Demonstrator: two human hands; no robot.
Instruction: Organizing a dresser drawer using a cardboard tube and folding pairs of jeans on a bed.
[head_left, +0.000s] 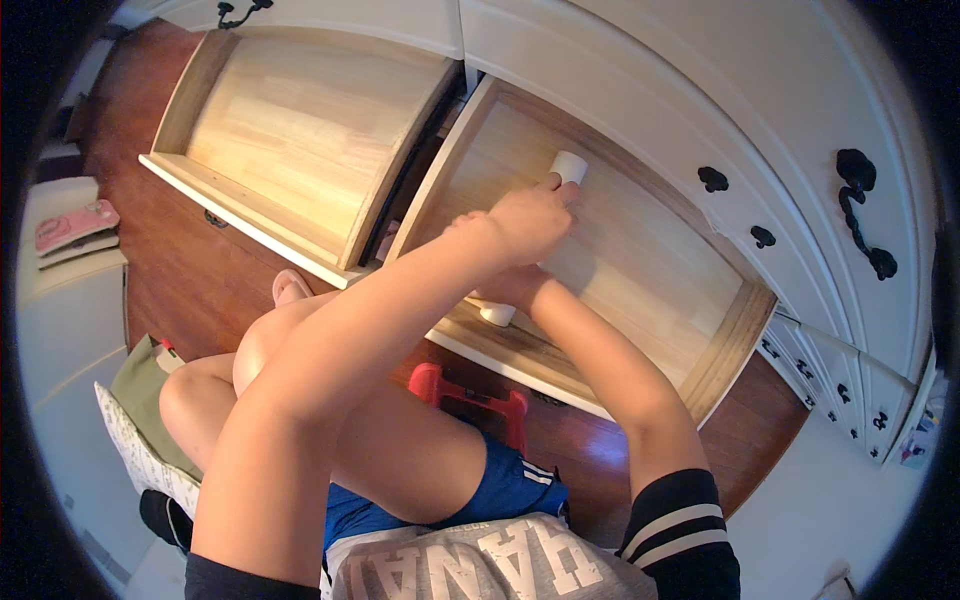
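My left hand (535, 218) reaches into the right-hand open drawer, its fingers closed round the far part of a white roll (570, 166). Beneath my left wrist, my right hand (512, 284) is close to the drawer's front, its fingers hidden by my left forearm. A white rounded end (497, 314) shows just below the right hand. Whether it belongs to the same roll or is a separate piece I cannot tell. The pale wooden drawer (650, 285) lies under both hands, and my forearms cross over its near left corner.
A second pulled-out wooden drawer (310, 110) stands to the left, beyond a narrow gap. White cabinet fronts with black handles (858, 215) rise along the far and right sides. A red plastic stool (468, 400) stands below the drawer. At far left lies a pink item (78, 225).
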